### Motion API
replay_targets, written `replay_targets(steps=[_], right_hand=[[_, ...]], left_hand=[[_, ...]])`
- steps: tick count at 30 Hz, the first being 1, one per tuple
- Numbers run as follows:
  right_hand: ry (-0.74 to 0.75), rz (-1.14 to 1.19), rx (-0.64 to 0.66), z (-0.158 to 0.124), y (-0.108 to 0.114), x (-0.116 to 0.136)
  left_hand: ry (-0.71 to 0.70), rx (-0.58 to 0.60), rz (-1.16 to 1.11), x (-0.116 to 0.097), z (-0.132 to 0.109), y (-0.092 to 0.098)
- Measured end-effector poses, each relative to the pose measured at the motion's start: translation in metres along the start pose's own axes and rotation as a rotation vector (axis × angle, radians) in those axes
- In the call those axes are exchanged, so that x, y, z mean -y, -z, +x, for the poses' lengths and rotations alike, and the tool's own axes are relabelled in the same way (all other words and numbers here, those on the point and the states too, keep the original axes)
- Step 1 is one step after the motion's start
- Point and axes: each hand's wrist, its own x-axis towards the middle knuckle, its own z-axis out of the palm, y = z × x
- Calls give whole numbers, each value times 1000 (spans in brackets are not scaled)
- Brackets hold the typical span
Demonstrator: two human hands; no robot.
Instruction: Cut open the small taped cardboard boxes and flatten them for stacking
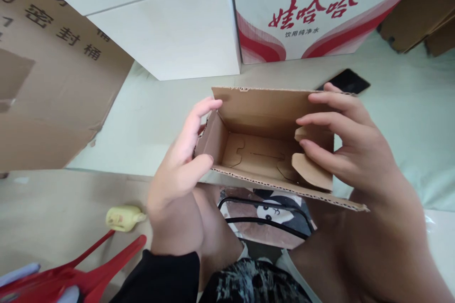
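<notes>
I hold a small brown corrugated cardboard box (pixel 256 118), open toward me, above my lap. My left hand (pixel 177 175) grips its left side wall, thumb on the near edge and fingers curled over the top left corner. My right hand (pixel 348 147) holds the right end, with fingers pressing a small side flap (pixel 313 170) inward. The box interior shows interlocking bottom tabs and nothing inside.
Two large white cartons (pixel 170 23) and a red-and-white printed carton (pixel 313 9) stand behind. A big brown carton (pixel 53 71) is at the left. A black phone (pixel 346 80) lies on the pale green floor. Red plastic hangers (pixel 88 270) and a small yellow object (pixel 122 218) lie lower left.
</notes>
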Motion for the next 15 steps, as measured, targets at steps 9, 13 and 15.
replay_targets(steps=[9,13,15], right_hand=[[-29,-44,9,-1,-3,3],[-23,-54,13,-3,-6,4],[-22,-53,10,-3,-6,5]], left_hand=[[327,-125,249,-29,-28,6],[358,-76,200,-42,-26,-3],[336,-34,166,-43,-22,-6]])
